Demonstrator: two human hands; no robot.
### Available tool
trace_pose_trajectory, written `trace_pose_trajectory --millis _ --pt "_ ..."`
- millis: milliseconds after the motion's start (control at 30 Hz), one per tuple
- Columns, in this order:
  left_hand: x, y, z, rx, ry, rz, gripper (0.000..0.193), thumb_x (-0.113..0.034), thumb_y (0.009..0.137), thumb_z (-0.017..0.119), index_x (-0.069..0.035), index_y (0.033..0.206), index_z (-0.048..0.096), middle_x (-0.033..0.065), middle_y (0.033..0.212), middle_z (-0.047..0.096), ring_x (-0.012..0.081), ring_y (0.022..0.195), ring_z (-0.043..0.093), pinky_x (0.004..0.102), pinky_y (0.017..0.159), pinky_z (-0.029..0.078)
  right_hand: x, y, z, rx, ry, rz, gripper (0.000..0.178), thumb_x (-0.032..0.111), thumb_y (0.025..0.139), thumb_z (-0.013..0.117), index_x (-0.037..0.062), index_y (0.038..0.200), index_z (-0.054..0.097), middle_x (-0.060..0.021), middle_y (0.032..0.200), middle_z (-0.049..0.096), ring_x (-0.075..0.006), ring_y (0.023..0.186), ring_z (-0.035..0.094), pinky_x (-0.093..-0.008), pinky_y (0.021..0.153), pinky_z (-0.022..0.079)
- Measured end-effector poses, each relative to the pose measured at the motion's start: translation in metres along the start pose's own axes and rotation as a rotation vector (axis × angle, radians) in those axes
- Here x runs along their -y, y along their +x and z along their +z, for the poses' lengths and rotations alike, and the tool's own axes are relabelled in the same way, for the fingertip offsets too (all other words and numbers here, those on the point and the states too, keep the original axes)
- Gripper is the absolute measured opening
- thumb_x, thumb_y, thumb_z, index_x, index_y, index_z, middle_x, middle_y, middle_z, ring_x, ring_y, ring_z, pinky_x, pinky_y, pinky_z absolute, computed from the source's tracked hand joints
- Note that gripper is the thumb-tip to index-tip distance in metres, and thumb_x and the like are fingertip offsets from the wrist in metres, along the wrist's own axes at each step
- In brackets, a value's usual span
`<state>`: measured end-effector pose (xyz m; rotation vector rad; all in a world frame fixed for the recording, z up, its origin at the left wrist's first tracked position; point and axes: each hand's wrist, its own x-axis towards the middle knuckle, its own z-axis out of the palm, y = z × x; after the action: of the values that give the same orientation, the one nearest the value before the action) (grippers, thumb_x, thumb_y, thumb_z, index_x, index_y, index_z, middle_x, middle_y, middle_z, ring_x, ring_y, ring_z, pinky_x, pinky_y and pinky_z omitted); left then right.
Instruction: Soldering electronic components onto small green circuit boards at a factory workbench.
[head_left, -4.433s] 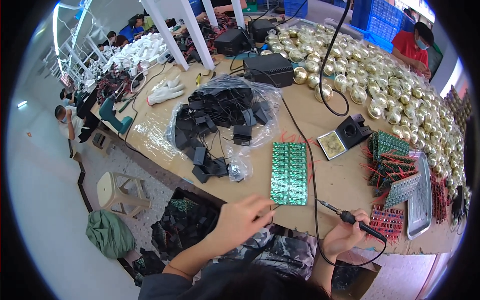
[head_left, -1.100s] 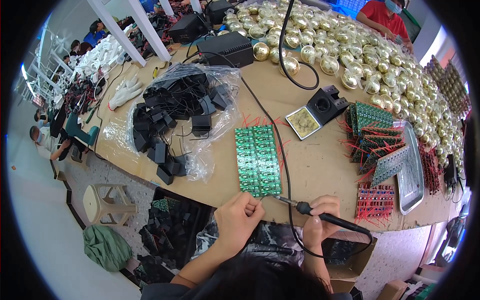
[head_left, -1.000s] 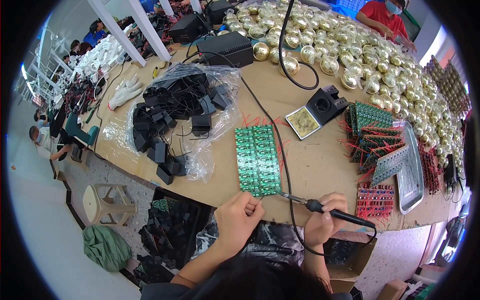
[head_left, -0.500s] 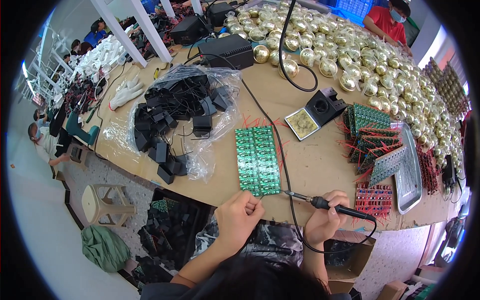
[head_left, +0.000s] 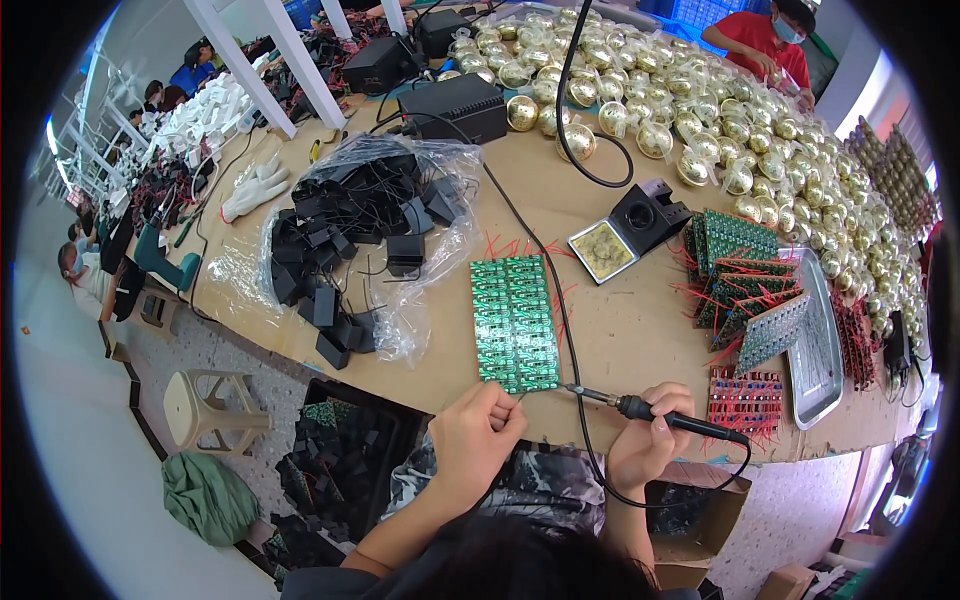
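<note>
A green circuit board panel (head_left: 515,325) lies on the brown table in front of me, with red wires along its far and right edges. My right hand (head_left: 648,437) grips a soldering iron (head_left: 645,409) by its black handle, its tip at the panel's near right corner. At the panel's near edge, my left hand (head_left: 478,430) is closed in a pinch on a thin dark wire (head_left: 521,396), whose end points toward the iron's tip. Whether wire and tip touch is too small to tell. The iron's black cable loops below my right hand.
An iron stand with a sponge tray (head_left: 604,250) sits beyond the panel. Stacked wired boards (head_left: 740,240) and a metal tray (head_left: 815,350) are at right. Left lies a plastic bag of black boxes (head_left: 405,252); gold balls (head_left: 655,140) cover the far side, near a co-worker in red (head_left: 765,45).
The soldering iron has shifted slightly left, its tip closer to the panel's corner. My left hand has barely moved. Across the table, the co-worker in red has brought their hands together.
</note>
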<state>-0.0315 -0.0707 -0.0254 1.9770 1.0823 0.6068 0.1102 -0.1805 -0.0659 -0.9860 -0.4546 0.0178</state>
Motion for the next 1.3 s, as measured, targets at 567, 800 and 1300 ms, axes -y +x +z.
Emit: trace_pose_trajectory --millis 567,800,1300 --pt "0.032 -0.027 -0.008 -0.145 0.028 0.177 0.026 -0.007 0.079 0.079 -0.006 0.100 0.062 0.0079 0.099 0.058 0.0224 0.082 0.058 0.0361 0.072 0.046 -0.003 0.001 -0.004 0.014 -0.040 -0.006 0.018 0.017 0.082 0.056 0.0018 0.088 0.048 -0.0105 0.093 0.042 -0.0192 0.082 0.043 -0.0311 0.072 0.045" --pt "0.027 -0.025 -0.008 -0.233 0.310 0.302 0.026 -0.015 0.074 0.082 -0.013 0.094 0.064 0.0025 0.094 0.057 0.0219 0.083 0.056 0.0369 0.073 0.036 -0.001 0.001 -0.002 0.011 -0.054 -0.008 0.017 0.016 0.080 0.056 0.0022 0.087 0.048 -0.0102 0.092 0.041 -0.0189 0.081 0.042 -0.0310 0.073 0.044" --pt "0.005 -0.038 -0.012 -0.139 -0.400 0.078 0.012 0.005 0.090 0.064 0.000 0.095 0.055 0.0105 0.081 0.058 0.0171 0.069 0.059 0.0279 0.067 0.048 0.002 0.003 0.000 0.018 -0.007 0.031 0.015 0.014 0.081 0.055 0.0019 0.088 0.049 -0.0101 0.092 0.042 -0.0182 0.080 0.042 -0.0296 0.073 0.043"
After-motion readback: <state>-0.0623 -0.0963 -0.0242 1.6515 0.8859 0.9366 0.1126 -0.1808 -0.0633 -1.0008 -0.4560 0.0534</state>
